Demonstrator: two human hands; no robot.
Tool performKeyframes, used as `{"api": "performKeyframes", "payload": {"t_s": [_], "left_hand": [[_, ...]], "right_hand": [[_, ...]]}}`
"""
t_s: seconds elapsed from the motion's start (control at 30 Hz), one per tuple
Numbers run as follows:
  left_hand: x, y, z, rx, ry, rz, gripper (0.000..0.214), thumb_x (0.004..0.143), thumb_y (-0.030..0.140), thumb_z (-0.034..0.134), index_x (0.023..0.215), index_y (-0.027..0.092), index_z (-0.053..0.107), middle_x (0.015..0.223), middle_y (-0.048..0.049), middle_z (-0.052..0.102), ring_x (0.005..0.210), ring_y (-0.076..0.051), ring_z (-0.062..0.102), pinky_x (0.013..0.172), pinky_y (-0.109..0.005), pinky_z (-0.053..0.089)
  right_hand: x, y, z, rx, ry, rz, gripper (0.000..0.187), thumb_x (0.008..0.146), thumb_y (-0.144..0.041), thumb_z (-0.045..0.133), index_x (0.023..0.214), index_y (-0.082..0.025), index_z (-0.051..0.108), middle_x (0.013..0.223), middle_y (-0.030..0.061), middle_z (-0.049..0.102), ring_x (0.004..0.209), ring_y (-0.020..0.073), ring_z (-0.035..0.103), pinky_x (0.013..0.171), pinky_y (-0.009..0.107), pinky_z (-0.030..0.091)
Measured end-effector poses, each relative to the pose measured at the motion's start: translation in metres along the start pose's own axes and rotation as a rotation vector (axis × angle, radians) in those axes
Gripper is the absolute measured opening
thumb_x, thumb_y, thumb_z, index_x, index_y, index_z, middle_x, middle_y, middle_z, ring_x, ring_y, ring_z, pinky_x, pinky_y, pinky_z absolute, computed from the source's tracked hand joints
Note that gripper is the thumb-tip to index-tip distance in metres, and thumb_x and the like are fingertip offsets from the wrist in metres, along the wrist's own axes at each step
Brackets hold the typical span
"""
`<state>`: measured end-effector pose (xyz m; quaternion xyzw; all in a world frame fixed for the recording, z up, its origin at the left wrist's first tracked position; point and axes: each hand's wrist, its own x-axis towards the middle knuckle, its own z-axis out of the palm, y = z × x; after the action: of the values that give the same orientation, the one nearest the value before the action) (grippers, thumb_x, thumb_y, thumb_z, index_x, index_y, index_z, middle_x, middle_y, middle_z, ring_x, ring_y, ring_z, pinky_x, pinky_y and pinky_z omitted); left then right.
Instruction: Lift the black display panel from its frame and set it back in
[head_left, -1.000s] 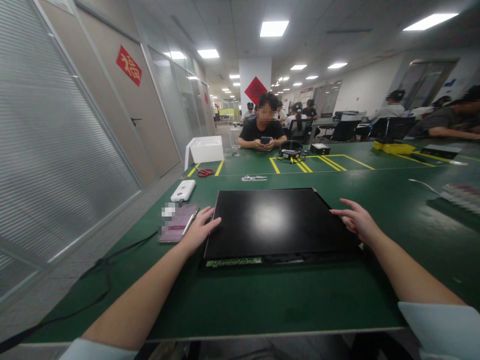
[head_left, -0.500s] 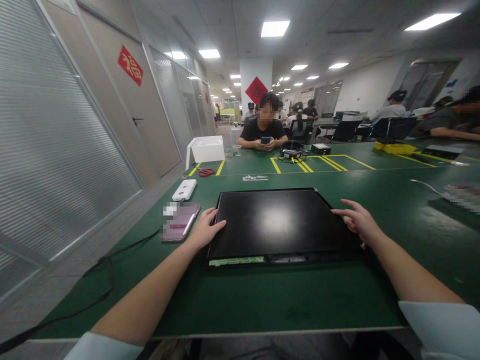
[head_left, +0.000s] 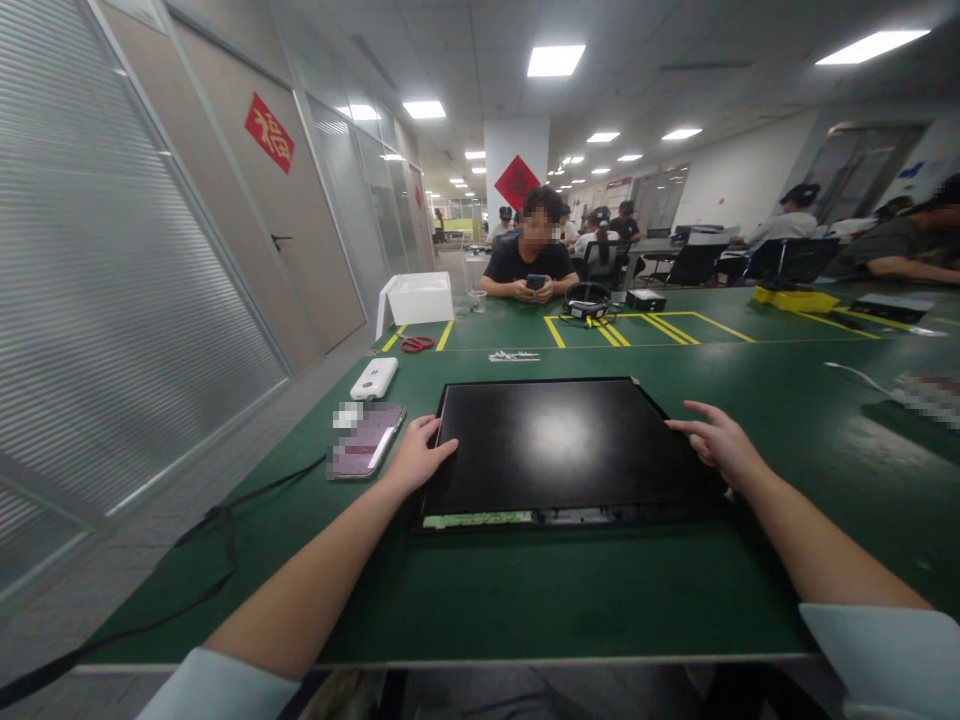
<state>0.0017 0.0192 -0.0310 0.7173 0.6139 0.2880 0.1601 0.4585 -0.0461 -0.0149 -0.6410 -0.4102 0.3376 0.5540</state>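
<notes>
A flat black display panel (head_left: 555, 450) lies face up on the green table (head_left: 525, 600), with a green circuit strip (head_left: 477, 520) along its near edge. My left hand (head_left: 420, 455) grips the panel's left edge, its thumb on top and its other fingers at the side. At the right edge, my right hand (head_left: 724, 445) holds the rim. One of its fingers touches the frame while another points out above, and the fingertips below the rim are hidden.
Left of the panel lie a phone (head_left: 367, 440) and a white power bank (head_left: 374, 379) with a black cable. Beyond are small white pieces (head_left: 514, 356), red scissors (head_left: 417, 344), a white foam box (head_left: 420, 298) and a headset (head_left: 587, 302). A person (head_left: 531, 262) sits opposite.
The view has shifted slightly, so things appear a little farther right. Both hands keep their places on the panel's edges.
</notes>
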Motion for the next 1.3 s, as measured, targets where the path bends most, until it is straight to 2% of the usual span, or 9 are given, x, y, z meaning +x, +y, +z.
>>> {"api": "performKeyframes", "payload": {"t_s": [0.2, 0.57, 0.7, 0.83, 0.93, 1.07, 1.2, 1.3], "left_hand": [[-0.002, 0.0, 0.005, 0.037, 0.021, 0.063, 0.043, 0.079, 0.037, 0.064, 0.114, 0.013, 0.068, 0.138, -0.0165, 0.052, 0.13, -0.031, 0.049, 0.113, -0.043, 0.034], [-0.005, 0.002, 0.007, 0.043, 0.056, 0.11, 0.04, 0.081, 0.037, 0.061, 0.115, 0.014, 0.065, 0.133, -0.0171, 0.053, 0.128, -0.032, 0.051, 0.111, -0.047, 0.036], [-0.008, 0.005, 0.004, 0.029, 0.061, 0.133, 0.041, 0.082, 0.037, 0.06, 0.116, 0.015, 0.064, 0.135, -0.017, 0.049, 0.13, -0.032, 0.048, 0.112, -0.047, 0.035], [-0.012, 0.007, 0.0, 0.02, 0.034, 0.172, 0.038, 0.082, 0.035, 0.061, 0.115, 0.018, 0.064, 0.137, -0.0146, 0.046, 0.132, -0.03, 0.046, 0.113, -0.046, 0.033], [-0.013, 0.007, -0.002, 0.019, 0.01, 0.173, 0.038, 0.082, 0.036, 0.059, 0.115, 0.017, 0.064, 0.138, -0.0148, 0.046, 0.132, -0.03, 0.046, 0.113, -0.046, 0.033], [-0.013, 0.006, -0.003, 0.027, -0.012, 0.152, 0.038, 0.083, 0.037, 0.058, 0.116, 0.019, 0.063, 0.137, -0.0133, 0.047, 0.132, -0.028, 0.046, 0.113, -0.045, 0.033], [-0.013, 0.008, -0.004, 0.058, -0.018, 0.118, 0.04, 0.082, 0.035, 0.058, 0.117, 0.017, 0.063, 0.139, -0.0149, 0.048, 0.134, -0.029, 0.045, 0.113, -0.043, 0.033], [-0.013, 0.01, -0.006, 0.096, -0.002, 0.074, 0.046, 0.082, 0.035, 0.057, 0.122, 0.013, 0.061, 0.14, -0.0193, 0.049, 0.138, -0.034, 0.038, 0.114, -0.047, 0.029]], "right_hand": [[0.001, 0.002, 0.0, -0.026, 0.011, -0.003, 0.081, 0.06, -0.035, 0.074, 0.133, -0.01, 0.047, 0.036, -0.0115, 0.037, 0.035, 0.0081, 0.027, 0.035, 0.019, 0.018], [0.001, 0.002, -0.001, -0.043, 0.018, -0.006, 0.076, 0.06, -0.037, 0.075, 0.129, -0.012, 0.051, 0.036, -0.0122, 0.035, 0.036, 0.0083, 0.027, 0.035, 0.019, 0.019], [0.003, 0.004, -0.002, -0.049, 0.017, -0.003, 0.075, 0.061, -0.037, 0.074, 0.129, -0.013, 0.051, 0.038, -0.0113, 0.038, 0.036, 0.0087, 0.028, 0.035, 0.02, 0.02], [0.003, 0.004, -0.001, -0.042, 0.015, -0.003, 0.073, 0.062, -0.035, 0.073, 0.129, -0.015, 0.052, 0.051, -0.0052, 0.055, 0.038, 0.0079, 0.03, 0.035, 0.021, 0.022], [0.002, 0.004, -0.001, -0.027, 0.011, -0.016, 0.065, 0.063, -0.033, 0.072, 0.123, -0.018, 0.055, 0.072, 0.0019, 0.068, 0.039, 0.0065, 0.032, 0.034, 0.022, 0.025], [0.004, 0.006, -0.002, 0.01, 0.041, -0.054, 0.047, 0.063, -0.027, 0.066, 0.108, -0.018, 0.06, 0.102, 0.0092, 0.071, 0.041, 0.0054, 0.035, 0.035, 0.024, 0.03], [0.009, 0.009, -0.006, -0.036, 0.065, -0.082, 0.038, 0.064, -0.027, 0.063, 0.101, -0.017, 0.063, 0.104, 0.0097, 0.071, 0.044, 0.0066, 0.042, 0.041, 0.025, 0.037], [0.014, 0.014, -0.011, -0.134, 0.137, -0.114, 0.033, 0.065, -0.026, 0.06, 0.097, -0.018, 0.066, 0.097, 0.0077, 0.072, 0.05, 0.0096, 0.049, 0.049, 0.026, 0.043]]}}
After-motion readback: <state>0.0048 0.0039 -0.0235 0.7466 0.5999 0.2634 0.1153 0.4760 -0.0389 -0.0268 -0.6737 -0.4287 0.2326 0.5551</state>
